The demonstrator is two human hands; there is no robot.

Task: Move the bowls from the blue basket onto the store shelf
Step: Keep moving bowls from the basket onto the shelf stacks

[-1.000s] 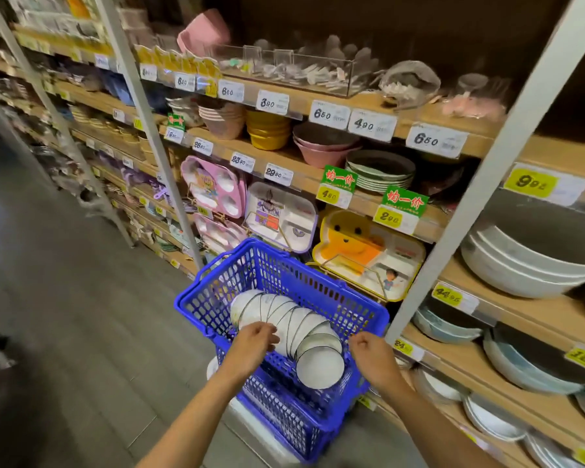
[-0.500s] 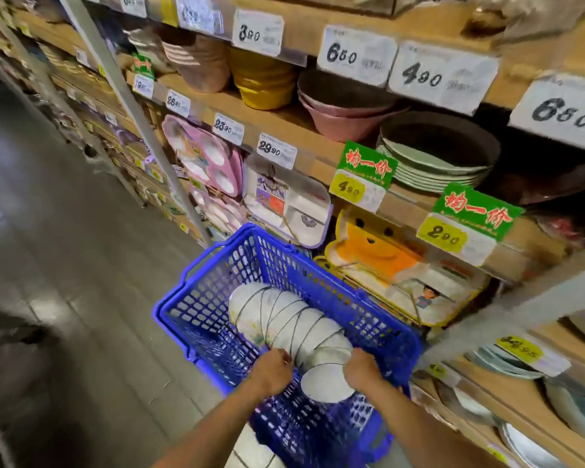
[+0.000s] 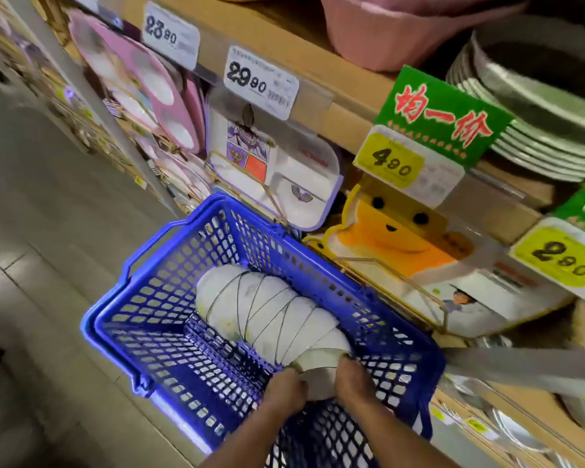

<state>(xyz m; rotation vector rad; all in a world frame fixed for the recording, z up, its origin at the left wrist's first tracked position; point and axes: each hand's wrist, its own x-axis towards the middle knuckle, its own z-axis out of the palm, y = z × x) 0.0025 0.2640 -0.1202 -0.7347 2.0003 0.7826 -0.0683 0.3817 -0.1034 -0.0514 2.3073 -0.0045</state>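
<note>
A blue basket (image 3: 169,336) stands on the floor against the shelving. Inside it lies a sideways row of several nested white bowls with dark rims (image 3: 267,309). My left hand (image 3: 284,390) and my right hand (image 3: 352,380) both grip the nearest bowl (image 3: 320,373) at the row's near end, one hand on each side of it. The wooden store shelf (image 3: 335,106) runs above and to the right of the basket.
Divided children's trays, a purple-edged one (image 3: 277,173) and a yellow bear one (image 3: 395,244), hang on wire hooks just behind the basket. Price tags line the shelf edge. Pink bowls (image 3: 402,28) and grey plates (image 3: 537,106) fill the upper shelf. Grey floor (image 3: 48,231) lies to the left.
The camera has dropped closer to the basket. Both hands have gone from hovering at the near end of the bowl row to closing round the nearest bowl.
</note>
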